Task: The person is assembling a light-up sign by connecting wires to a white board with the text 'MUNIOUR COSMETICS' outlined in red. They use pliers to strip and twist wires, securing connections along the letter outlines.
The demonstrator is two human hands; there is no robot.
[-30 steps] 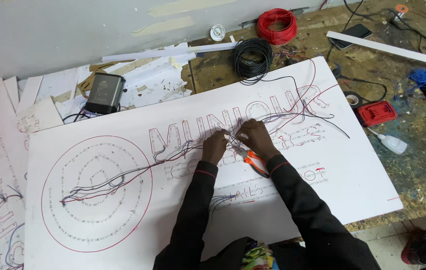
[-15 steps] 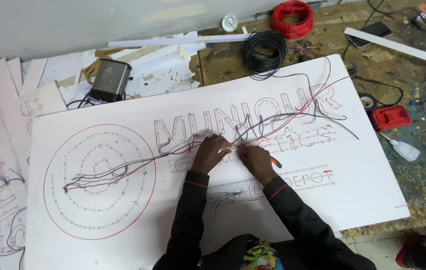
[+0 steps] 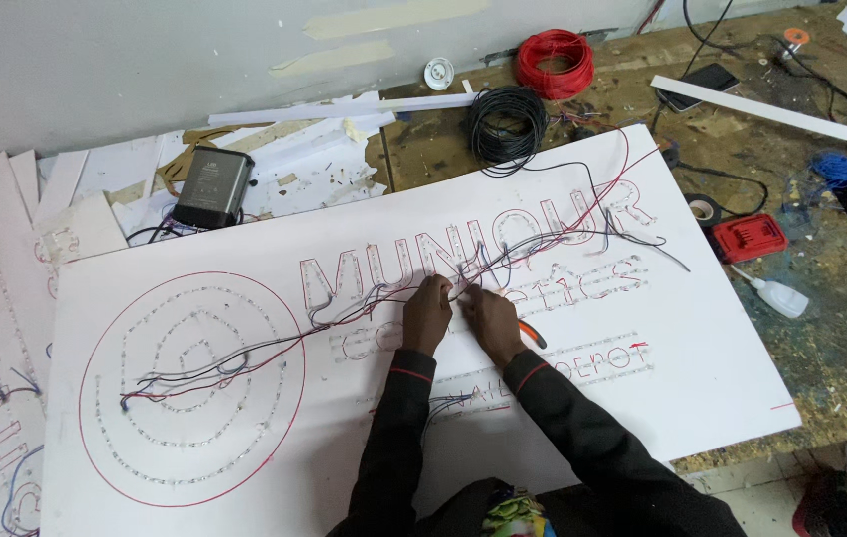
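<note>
Since half a second ago, hands barely shifted, still pressed together over the middle of the white sign board (image 3: 642, 398); view slightly tilted. Left hand (image 3: 427, 316) curled, fingertips pinching the bundle of thin wires (image 3: 364, 303) where it crosses the outlined letters. Right hand (image 3: 491, 320) closed around orange-handled pliers (image 3: 531, 334), handle tips poking out toward the right, also meeting the wires at the same spot just beside the left fingertips. Wire bundle long axis running roughly left to right, from the red circle outline (image 3: 289, 328) with dotted rings on the board's left half, up across the large outlined letters and fanning out toward the upper right corner. Board lying slanted on the wooden workbench (image 3: 841, 298), long edge rising to the right, smaller rows of dotted lettering below the big row. Beyond the top edge: black wire coil (image 3: 507, 121), red wire coil (image 3: 554, 58), dark rectangular power box (image 3: 210, 187) on white offcuts. Right of the board: red flat case (image 3: 750, 237), small white squeeze bottle (image 3: 779, 296) lying on its side.
</note>
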